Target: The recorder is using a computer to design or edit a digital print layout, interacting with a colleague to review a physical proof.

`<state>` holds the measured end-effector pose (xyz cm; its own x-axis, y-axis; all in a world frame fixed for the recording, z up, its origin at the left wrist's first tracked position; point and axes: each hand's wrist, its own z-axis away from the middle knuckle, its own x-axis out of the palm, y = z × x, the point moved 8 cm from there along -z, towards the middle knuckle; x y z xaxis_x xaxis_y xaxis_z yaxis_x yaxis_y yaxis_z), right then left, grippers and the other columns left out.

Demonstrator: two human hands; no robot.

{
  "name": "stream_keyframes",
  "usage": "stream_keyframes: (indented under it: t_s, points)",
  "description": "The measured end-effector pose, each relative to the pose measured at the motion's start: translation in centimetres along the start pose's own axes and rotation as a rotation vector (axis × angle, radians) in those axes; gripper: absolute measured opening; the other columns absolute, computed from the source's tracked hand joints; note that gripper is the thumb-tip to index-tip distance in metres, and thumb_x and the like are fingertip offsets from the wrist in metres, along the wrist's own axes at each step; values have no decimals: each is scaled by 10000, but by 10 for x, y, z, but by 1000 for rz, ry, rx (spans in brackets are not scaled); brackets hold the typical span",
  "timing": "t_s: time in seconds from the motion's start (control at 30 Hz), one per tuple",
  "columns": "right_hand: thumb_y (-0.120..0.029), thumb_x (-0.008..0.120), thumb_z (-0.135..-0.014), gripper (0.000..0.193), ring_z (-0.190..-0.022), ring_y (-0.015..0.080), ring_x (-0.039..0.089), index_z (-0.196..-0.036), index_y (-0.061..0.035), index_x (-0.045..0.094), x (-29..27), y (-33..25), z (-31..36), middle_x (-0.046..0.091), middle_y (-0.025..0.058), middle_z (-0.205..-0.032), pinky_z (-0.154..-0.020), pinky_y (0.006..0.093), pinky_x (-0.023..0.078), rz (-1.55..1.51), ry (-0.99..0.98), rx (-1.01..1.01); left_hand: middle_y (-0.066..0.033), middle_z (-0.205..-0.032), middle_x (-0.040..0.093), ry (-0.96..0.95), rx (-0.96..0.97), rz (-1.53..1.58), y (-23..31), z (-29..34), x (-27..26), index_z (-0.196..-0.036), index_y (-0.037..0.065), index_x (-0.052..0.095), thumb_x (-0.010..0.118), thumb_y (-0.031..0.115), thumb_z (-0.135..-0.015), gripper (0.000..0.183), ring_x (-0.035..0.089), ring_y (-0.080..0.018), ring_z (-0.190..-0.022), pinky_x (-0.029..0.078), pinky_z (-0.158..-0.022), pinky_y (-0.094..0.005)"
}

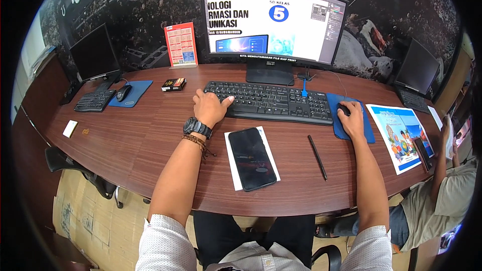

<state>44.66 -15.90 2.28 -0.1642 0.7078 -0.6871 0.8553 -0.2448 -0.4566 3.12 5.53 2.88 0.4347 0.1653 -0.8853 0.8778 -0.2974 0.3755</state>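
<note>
I see my right hand curled around a black mouse, right of centre | left hand, thumb and fingers apart, at keyboard, mid-frame | mouse seems light, rigid; I'd hold its sides

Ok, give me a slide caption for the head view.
Left hand on the black keyboard, right hand on the black computer mouse, facing a lit desktop monitor.

On the desk, a black phone is laid upon a white sheet, a black pen is placed to its right, a red card is stood farther back, and at the left a dark monitor and a mouse upon a blue pad are seen.
</note>
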Motion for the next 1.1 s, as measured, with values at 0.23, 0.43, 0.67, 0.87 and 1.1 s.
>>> stream_keyframes:
  t_s: [0.23,0.43,0.67,0.87,1.1]
  points:
    - [-226,685,-814,349,-1120,360,570,-1118,-56,707,1,0,-1,579,175,-1181,-985,427,455,-9,8,-16,-302,-1273,473,-3,0,-3,-1,0,-1,-1011,-145,670,676,576,-857,738,487,-454,-1165,487,-938,-517]
    - [-223,686,-812,343,-1114,353,573,-1109,-55,709,1,0,-1,581,174,-1171,-976,425,460,-24,15,-26,-303,-1281,468,-2,-1,-2,-1,-1,-1,-1015,-140,672,674,577,-859,734,485,-454,-1169,487,-937,-519]
    - [-220,682,-815,361,-1130,351,569,-1138,-60,695,0,-2,1,570,172,-1197,-983,424,458,-10,3,-1,-308,-1286,462,-16,-13,4,-1,0,0,-1015,-139,672,675,578,-858,734,479,-454,-1178,487,-938,-521]
    - [-229,683,-827,378,-1150,344,564,-1166,-60,680,-1,-2,0,559,169,-1218,-997,423,453,-8,-17,-26,-300,-1288,461,-44,-16,16,1,-1,1,-988,-128,683,680,576,-855,716,477,-449,-1176,486,-934,-522]
    - [-377,734,-796,549,-1235,368,501,-1246,-80,629,-4,-35,4,507,182,-1324,-1031,446,417,171,-1,-76,-314,-1262,471,-2,5,10,-1,0,-1,-992,-136,672,681,558,-860,707,485,-468,-1164,495,-921,-522]
